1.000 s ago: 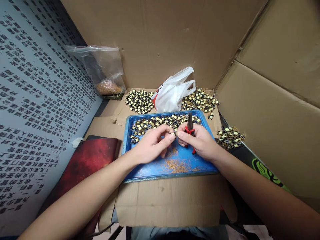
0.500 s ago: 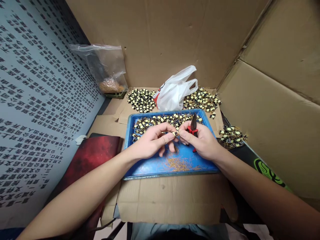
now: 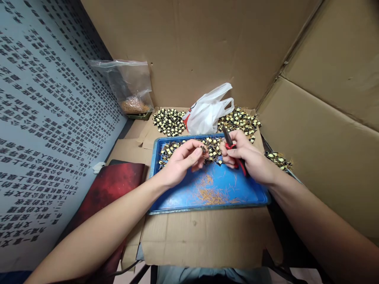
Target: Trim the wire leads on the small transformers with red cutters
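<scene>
My left hand [image 3: 185,159] pinches a small component [image 3: 203,149] with dark pins and thin copper-coloured leads, which look like those of a small transformer. Its body is mostly hidden by the fingers. My right hand [image 3: 247,156] is closed around pliers [image 3: 227,138] with red handles and dark jaws; the jaws point up and away from me. Both hands are apart, above a blue tray [image 3: 174,205]. Across the tray's far half lie many yellow-and-black components [image 3: 214,150] with wires. Short copper-coloured wire offcuts [image 3: 213,195] are scattered over its near half.
Behind the tray are two piles of components, one left [image 3: 168,122] and one right [image 3: 244,120], with a white plastic bag [image 3: 204,114] between them. A clear zip bag [image 3: 134,86] stands back left. Another pile [image 3: 278,159] sits at right. Cardboard walls [image 3: 192,47] enclose the back and right.
My hands have separated. The right hand has moved right and now grips the pliers with their jaws swung forward; the left hand keeps the component, now turned pins outward.
</scene>
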The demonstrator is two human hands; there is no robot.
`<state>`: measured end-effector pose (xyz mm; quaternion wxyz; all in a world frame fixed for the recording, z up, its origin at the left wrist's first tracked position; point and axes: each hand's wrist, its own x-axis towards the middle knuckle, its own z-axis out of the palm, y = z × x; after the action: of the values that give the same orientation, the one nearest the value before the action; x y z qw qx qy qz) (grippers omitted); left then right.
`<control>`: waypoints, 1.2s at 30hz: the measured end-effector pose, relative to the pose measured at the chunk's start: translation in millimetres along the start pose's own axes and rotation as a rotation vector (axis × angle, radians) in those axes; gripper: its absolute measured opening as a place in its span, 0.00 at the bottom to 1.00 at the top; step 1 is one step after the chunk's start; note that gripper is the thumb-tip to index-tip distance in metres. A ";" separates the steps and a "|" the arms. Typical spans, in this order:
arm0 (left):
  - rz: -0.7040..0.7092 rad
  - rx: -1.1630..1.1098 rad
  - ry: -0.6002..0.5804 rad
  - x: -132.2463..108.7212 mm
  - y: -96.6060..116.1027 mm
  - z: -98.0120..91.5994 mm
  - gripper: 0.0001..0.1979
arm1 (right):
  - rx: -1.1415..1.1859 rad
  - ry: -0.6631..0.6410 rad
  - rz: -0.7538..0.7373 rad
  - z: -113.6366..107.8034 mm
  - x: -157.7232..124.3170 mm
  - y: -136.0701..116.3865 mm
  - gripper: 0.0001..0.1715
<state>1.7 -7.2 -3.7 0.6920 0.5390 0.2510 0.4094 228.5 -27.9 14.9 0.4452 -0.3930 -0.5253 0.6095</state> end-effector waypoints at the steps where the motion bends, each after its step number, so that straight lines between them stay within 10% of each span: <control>1: 0.022 -0.002 0.016 0.6 -0.8 -0.8 0.17 | -0.101 0.005 -0.027 -1.9 -1.3 -5.1 0.16; 36: 0.101 -0.009 -0.060 1.3 -3.0 -5.3 0.09 | -0.405 -0.035 -0.086 7.2 -27.1 14.9 0.14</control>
<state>-0.8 -3.5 -7.9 0.6799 0.5602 0.2007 0.4286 227.7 -56.6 1.5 0.3735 -0.4411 -0.6610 0.4786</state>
